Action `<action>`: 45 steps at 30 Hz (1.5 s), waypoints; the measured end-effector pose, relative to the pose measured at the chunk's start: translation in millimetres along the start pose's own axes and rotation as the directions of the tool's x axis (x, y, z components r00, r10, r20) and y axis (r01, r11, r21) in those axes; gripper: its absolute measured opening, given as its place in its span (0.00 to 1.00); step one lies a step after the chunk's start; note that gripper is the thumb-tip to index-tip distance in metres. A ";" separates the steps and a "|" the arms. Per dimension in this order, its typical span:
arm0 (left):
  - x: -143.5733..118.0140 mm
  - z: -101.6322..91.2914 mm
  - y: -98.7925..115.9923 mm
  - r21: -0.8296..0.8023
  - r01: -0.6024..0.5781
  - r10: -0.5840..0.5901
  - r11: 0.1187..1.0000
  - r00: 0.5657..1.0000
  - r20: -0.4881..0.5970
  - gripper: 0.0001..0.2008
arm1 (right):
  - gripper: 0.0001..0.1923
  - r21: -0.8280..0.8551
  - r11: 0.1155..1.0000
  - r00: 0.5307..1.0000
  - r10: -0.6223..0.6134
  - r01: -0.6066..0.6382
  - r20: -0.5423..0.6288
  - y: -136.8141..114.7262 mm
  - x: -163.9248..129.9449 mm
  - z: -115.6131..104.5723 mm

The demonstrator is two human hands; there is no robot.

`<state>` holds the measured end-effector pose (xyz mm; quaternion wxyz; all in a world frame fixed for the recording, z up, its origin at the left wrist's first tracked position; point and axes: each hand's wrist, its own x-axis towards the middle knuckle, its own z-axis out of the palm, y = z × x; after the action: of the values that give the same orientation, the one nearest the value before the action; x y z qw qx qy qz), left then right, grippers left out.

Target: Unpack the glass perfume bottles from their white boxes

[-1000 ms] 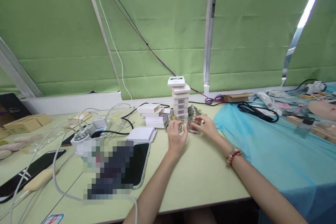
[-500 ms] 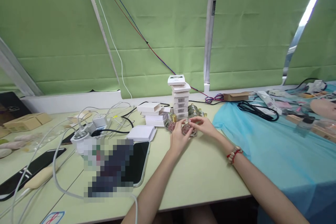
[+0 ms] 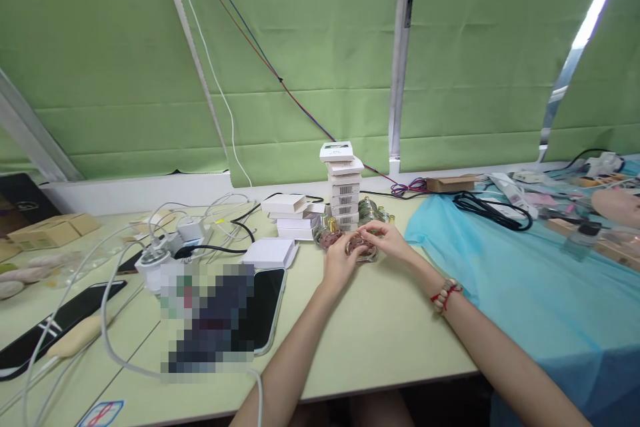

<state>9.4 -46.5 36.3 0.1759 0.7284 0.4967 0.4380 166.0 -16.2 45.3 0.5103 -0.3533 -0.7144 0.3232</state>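
1. Left hand (image 3: 339, 260) at frame centre, fingers curled and pinching the near-left edge of a small round clear glass jar with reddish contents (image 3: 361, 248).
2. Right hand (image 3: 389, 241) just right of it, fingertips closed on the jar's top and far-right side; red-and-beige beaded bracelet (image 3: 445, 295) on that wrist, lower right of centre.
3. Jar held between both hands, just above or on the pale green tabletop (image 3: 380, 340); cannot tell whether touching it.
4. Second small glass jar with dark red contents (image 3: 329, 238) just left of the held one, beside the left fingertips.
5. Tall stack of small white barcoded boxes (image 3: 343, 185) directly behind the hands; lower stack of flat white boxes (image 3: 291, 216) to its left.
6. Cluster of small glass bottles with gold caps (image 3: 371, 209) just right of the tall stack, behind the right hand.
7. Single white box (image 3: 270, 254) left of centre, next to a dark-screened phone (image 3: 264, 310) lying flat.
8. Tangle of white cables (image 3: 107, 293) across the left half of the frame.
9. Light blue plastic sheet (image 3: 525, 293) over the right half, coiled black cable (image 3: 493, 210) on it at upper right.
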 end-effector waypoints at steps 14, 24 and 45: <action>0.5 -1.3 -0.4 0.029 0.011 -0.010 1.000 1.000 -0.028 0.14 | 0.23 0.250 0.962 0.994 0.108 -0.111 0.027 -5.0 1.8 -2.1; 3.0 -2.3 -2.7 0.021 -0.030 0.030 0.999 0.999 -0.013 0.15 | 0.24 0.205 0.976 0.995 0.082 -0.069 -0.056 1.6 8.2 3.9; 7.2 -1.0 -16.5 -0.007 -0.083 0.083 0.997 0.996 -0.014 0.18 | 0.19 0.392 0.892 0.643 0.438 -0.225 -0.628 18.4 18.7 -58.9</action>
<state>0.0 -33.0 28.8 0.1568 0.7445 0.4657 0.4519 221.3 15.3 55.5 0.7181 -0.4997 -0.3349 0.3499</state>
